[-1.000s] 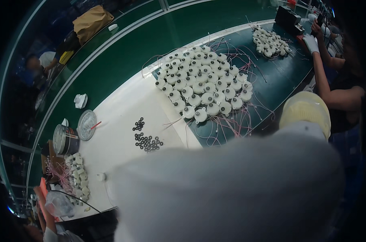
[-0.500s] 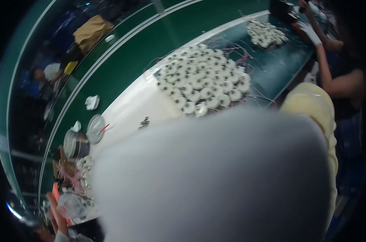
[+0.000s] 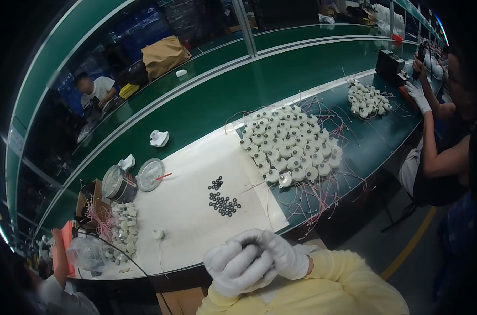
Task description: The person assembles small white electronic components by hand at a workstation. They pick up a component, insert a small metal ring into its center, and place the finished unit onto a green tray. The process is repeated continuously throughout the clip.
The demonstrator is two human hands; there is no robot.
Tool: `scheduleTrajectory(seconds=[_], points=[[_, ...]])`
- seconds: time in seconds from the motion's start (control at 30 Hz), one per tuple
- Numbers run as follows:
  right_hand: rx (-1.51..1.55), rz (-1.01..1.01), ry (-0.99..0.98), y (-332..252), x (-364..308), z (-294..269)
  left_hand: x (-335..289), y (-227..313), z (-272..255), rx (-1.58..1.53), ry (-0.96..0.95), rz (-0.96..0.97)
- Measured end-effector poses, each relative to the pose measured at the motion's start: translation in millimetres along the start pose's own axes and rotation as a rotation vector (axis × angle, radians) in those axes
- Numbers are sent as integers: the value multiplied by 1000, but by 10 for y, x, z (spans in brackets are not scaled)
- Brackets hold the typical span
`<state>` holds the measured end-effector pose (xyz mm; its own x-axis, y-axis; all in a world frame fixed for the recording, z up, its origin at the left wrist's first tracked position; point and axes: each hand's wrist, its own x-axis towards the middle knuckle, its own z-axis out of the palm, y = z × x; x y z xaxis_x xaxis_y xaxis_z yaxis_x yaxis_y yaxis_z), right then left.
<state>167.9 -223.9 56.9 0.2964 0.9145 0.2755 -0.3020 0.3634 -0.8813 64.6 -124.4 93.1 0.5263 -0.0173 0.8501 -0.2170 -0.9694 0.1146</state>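
Both my hands wear white gloves and meet in front of the table's near edge. My left hand (image 3: pixel 232 269) has its fingers curled inward. Against its upper side press the bent fingers of my right hand (image 3: pixel 286 256); whatever lies between them, if anything, is hidden. Beyond my hands, small black rings (image 3: pixel 224 203) lie in loose groups on a white sheet (image 3: pixel 186 181). To their right sits a large cluster of white round parts with dark centres and thin pink wires (image 3: pixel 291 147). One single white round part (image 3: pixel 157 234) with a wire lies on the sheet at left.
A tub (image 3: pixel 120 184), a round clear lid (image 3: pixel 150 174) with a red stick and more wired white parts (image 3: pixel 125 231) stand at left. Crumpled white paper (image 3: pixel 159 138) lies on the green surface behind. Co-workers sit at both sides; one's gloved hand (image 3: pixel 418 97) is at far right.
A large blurred white shape, apparently my gloved hand close up, no longer covers the table. My hands are now together lower down, and the view has shifted, showing the rings and sheet.
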Motion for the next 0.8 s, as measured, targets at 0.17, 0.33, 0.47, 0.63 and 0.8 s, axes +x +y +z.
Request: scheduleTrajectory(seconds=[0.17, 0.33, 0.47, 0.63, 0.8], points=[[458, 337, 262, 270, -37, 27, -142, -100, 188, 143, -86, -96], [561, 355, 155, 414, -123, -70, -38, -1, 195, 203, -64, -179], [711, 339, -41, 326, -133, -254, -250, -388, -319, 151, 304, -163], [1003, 180, -34, 269, -240, -466, -668, -1260, -1000, 751, 23, -772], [1071, -59, -174, 398, -192, -638, -1146, -1435, -836, 670, -256, -762]])
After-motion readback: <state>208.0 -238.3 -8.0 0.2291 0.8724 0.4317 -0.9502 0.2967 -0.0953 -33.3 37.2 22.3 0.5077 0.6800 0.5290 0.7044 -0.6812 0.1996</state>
